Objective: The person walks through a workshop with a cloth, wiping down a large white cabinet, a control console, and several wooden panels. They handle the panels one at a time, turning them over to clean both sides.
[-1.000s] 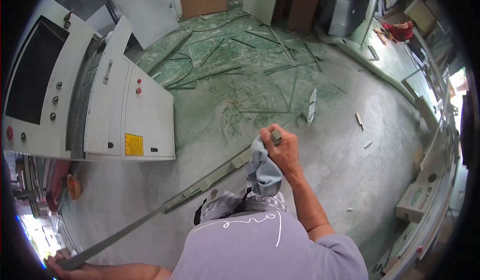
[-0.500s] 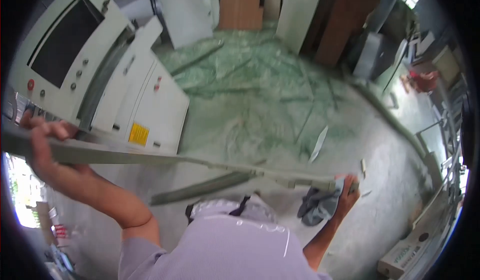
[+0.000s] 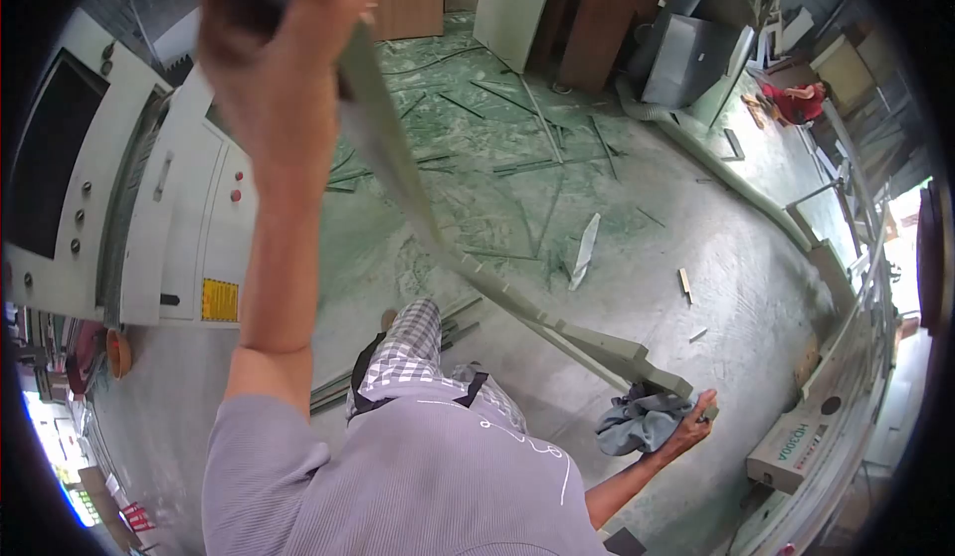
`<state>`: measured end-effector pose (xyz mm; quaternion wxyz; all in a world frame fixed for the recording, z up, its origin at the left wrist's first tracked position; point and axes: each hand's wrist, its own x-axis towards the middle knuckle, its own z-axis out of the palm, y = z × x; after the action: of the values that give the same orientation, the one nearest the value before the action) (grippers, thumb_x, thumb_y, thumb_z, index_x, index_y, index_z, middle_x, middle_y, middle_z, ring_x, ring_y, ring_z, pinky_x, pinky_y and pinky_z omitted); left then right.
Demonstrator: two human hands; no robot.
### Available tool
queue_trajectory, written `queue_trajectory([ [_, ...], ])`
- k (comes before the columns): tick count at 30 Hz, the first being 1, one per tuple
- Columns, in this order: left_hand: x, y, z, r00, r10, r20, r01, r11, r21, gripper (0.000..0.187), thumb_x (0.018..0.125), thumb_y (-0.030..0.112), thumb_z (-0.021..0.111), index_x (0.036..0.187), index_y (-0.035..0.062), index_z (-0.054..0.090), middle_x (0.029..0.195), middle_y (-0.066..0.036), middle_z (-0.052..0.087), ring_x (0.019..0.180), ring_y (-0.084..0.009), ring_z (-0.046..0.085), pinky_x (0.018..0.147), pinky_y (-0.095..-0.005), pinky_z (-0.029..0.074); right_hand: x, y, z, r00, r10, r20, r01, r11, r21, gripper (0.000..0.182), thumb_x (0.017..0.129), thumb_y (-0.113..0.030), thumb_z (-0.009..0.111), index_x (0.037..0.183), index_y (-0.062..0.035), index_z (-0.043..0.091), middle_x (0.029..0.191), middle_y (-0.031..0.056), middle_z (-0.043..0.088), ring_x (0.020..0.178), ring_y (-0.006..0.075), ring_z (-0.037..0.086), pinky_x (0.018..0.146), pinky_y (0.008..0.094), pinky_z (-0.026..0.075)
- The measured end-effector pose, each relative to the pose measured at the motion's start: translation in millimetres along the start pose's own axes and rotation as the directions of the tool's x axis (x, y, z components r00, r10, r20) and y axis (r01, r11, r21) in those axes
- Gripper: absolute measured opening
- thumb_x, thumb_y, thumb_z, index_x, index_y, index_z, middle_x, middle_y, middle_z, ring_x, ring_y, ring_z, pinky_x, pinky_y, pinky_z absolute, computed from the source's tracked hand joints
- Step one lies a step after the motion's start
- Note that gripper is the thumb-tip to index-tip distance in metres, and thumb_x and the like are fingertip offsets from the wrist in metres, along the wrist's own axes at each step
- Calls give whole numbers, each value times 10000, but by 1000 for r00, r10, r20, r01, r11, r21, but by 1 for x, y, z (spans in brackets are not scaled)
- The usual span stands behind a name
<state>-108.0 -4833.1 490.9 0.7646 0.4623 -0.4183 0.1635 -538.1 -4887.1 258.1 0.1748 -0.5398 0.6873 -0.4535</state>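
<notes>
My left hand (image 3: 284, 59) is raised high at the upper left, wrapped around one end of a long grey-green strip (image 3: 398, 173) with notches along its edge. The strip slants down to the right across my body. Near its low end my right hand (image 3: 684, 435) is closed on a crumpled grey cloth (image 3: 632, 425). A small greenish end of something shows at the right fingertips, too small to name. The cloth lies against the strip's lower end, and whether the right fingers also touch the strip is hidden.
A white machine cabinet (image 3: 184, 218) with a dark screen stands at left. Thin offcuts (image 3: 537, 166) litter the dusty green floor ahead, with a pale shard (image 3: 585, 253) nearer. Upright panels (image 3: 617, 19) stand behind. A long box (image 3: 796, 447) and a hose (image 3: 716, 153) lie at right.
My left hand has swung up and to the right, tilting the strip from nearly level to steep. My right hand is slightly lower, still with the cloth. The view has turned right.
</notes>
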Motion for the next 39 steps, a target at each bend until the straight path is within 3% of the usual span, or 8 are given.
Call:
queue_trajectory([
  [2,10,-35,12,997,-33,67,37,997,-65,356,664,159,651,942,-2,496,676,-38,524,572,-103,507,597,-273,461,5,-3,3,997,74,-36,-77,991,-108,461,846,-358,479,983,76,555,915,180,597,837,251,549,782,304,400],
  [6,29,-80,50,972,-176,156,202,964,-173,329,693,147,669,914,-6,481,770,-56,557,624,-92,539,525,-227,447,4,-25,29,973,11,-231,-50,986,-161,473,840,-377,480,968,71,565,878,204,576,779,301,532,725,352,409],
  [9,55,-150,66,970,-130,207,194,925,-328,337,684,145,677,905,-3,470,767,-63,556,626,-88,543,515,-223,459,3,-70,71,959,57,-277,-131,958,-256,492,844,-388,472,960,82,561,869,217,571,762,294,524,723,355,409],
  [12,95,-260,81,992,-44,117,68,975,-211,406,607,174,691,905,-11,485,697,-40,531,619,-87,520,581,-249,457,14,-67,122,902,197,-384,-336,878,-341,510,848,-399,459,942,91,562,837,224,571,732,281,513,713,358,409],
  [13,111,-277,85,977,-143,159,181,950,-255,488,551,185,717,918,-14,463,727,-59,553,646,-91,530,570,-230,455,20,-80,144,901,196,-388,-344,867,-361,510,848,-400,458,941,91,562,836,224,571,731,281,513,713,358,409],
  [20,194,-393,138,972,-104,210,143,973,-180,611,501,263,707,969,-9,425,706,-133,560,633,-247,596,626,-323,493,47,-172,267,898,212,-386,-380,816,-435,512,849,-401,456,935,92,564,830,223,572,725,278,511,711,357,409],
  [33,324,-606,180,985,-31,170,58,986,-156,616,509,269,712,970,-15,419,723,-157,569,614,-272,598,608,-338,495,135,-284,515,924,202,-325,-335,836,-434,515,851,-403,451,923,94,566,817,222,573,715,273,507,709,355,409],
  [39,405,-751,215,957,-165,240,183,981,-58,605,533,283,704,972,-28,427,724,-142,571,627,-238,591,616,-319,484,211,-359,652,946,175,-273,-287,844,-453,517,852,-404,449,917,95,567,812,221,574,710,270,505,708,355,410],
])
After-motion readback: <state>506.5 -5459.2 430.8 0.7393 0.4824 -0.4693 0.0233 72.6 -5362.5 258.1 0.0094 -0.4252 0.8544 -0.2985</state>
